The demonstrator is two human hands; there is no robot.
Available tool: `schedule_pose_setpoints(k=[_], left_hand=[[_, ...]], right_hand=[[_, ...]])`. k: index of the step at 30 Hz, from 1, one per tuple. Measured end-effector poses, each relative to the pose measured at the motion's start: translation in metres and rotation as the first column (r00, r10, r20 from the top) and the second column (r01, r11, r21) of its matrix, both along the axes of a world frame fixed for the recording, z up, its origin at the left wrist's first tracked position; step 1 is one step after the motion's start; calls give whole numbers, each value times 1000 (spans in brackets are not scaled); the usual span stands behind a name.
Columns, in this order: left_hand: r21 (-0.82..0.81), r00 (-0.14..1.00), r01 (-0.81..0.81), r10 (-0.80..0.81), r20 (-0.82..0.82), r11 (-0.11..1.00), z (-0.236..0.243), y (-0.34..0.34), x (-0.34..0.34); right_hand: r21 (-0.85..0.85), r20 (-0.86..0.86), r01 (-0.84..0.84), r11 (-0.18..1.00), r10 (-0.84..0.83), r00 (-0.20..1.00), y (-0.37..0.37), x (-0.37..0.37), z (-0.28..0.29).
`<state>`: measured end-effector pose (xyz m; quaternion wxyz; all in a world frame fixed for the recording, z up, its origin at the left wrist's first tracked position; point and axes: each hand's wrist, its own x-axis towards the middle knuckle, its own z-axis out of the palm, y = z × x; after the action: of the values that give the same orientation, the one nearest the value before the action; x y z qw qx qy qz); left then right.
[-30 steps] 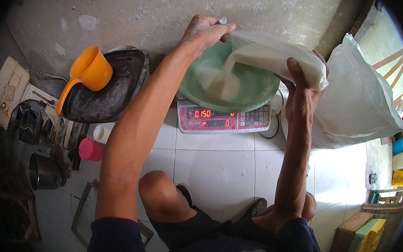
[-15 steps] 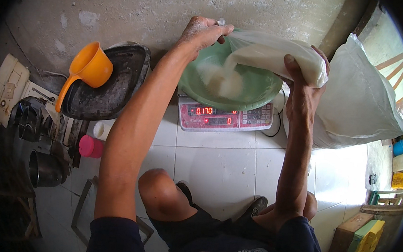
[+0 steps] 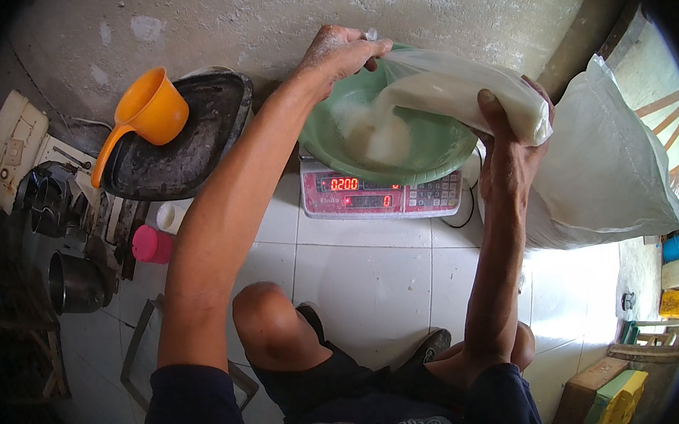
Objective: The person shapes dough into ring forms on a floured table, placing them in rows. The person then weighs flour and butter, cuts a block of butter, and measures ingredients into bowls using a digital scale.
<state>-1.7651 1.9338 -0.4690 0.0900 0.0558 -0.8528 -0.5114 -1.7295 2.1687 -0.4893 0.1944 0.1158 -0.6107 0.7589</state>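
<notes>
A clear plastic bag [image 3: 476, 95] of white grains, sugar-like, lies tipped over a green basin [image 3: 440, 152]. Grains stream from its mouth onto a small pile [image 3: 381, 139] in the basin. My left hand [image 3: 340, 54] pinches the edge of the bag's mouth above the basin's far left rim; white grains cling to its back. Wrapped around the bag's full end at the right, my right hand [image 3: 514, 122] holds it up. Beneath the basin is a red and white digital scale [image 3: 356, 205] with lit red digits.
A large white sack [image 3: 598, 168] stands at the right against the wall. On the left, an orange dipper [image 3: 152, 106] rests on a black tray [image 3: 193, 149]. A pink container [image 3: 152, 244] and a metal pot [image 3: 79, 283] are on the tiled floor, with a yellow-green box [image 3: 615, 409] at lower right.
More grains have poured from the bag, and the pile in the basin has grown. The scale's lit reading has risen. Both hands stay nearly where they were.
</notes>
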Motion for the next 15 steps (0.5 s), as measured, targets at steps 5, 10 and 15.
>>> schedule_pose_setpoints(k=[5, 10, 15], left_hand=[[0, 1000, -3, 3, 1, 1000, -1, -1, 1], [37, 998, -3, 5, -70, 999, 6, 3, 1], [7, 981, 30, -28, -192, 1000, 31, 26, -1]], right_hand=[[28, -8, -7, 1000, 7, 1000, 0, 0, -1], [-71, 39, -33, 997, 36, 999, 1, 6, -9], [-323, 103, -48, 945, 85, 991, -1, 18, -28]])
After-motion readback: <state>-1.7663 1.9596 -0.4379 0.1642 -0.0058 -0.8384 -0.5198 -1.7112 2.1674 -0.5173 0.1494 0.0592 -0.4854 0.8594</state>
